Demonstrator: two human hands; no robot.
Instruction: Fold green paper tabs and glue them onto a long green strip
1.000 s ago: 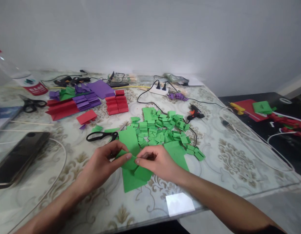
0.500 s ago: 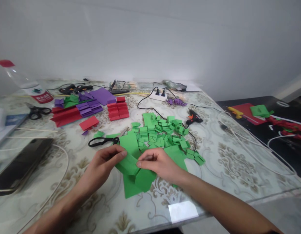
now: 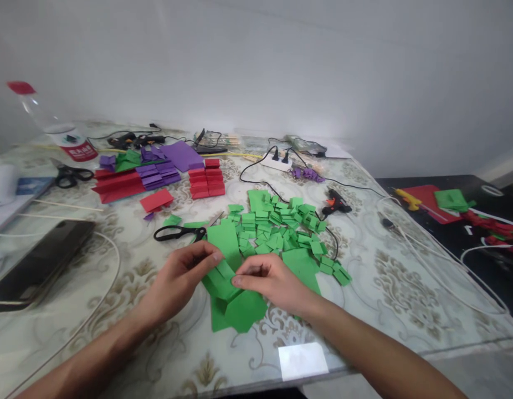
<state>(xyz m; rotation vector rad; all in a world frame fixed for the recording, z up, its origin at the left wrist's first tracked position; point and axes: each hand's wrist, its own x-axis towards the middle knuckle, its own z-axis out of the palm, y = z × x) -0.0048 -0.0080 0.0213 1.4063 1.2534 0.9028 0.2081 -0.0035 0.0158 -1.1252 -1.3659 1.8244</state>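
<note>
Between my two hands is a green paper sheet [image 3: 220, 281] with folded creases. My left hand [image 3: 185, 272] pinches its upper left edge between thumb and fingers. On the right side, my right hand [image 3: 268, 280] grips the same sheet with thumb and forefinger. Other green paper lies flat beneath and behind it, including a strip [image 3: 224, 241] and a larger sheet [image 3: 303, 269]. Many small folded green paper pieces [image 3: 277, 224] are heaped just beyond my hands. Black-handled scissors [image 3: 179, 233] rest at the left of the strip, their blades partly covered.
Red folded paper [image 3: 206, 180], purple folded paper [image 3: 159, 176] and a second pair of scissors [image 3: 69, 174] lie at the back left. A bottle [image 3: 69, 138] and a phone [image 3: 44, 260] are at left. A glue gun [image 3: 336, 203] and power strip [image 3: 276, 162] with cords stand behind the heap.
The held sheet's upper part is now folded into a narrower band, and its lower flap hangs lower and flatter. Both hands keep their hold. The whole view has shifted slightly.
</note>
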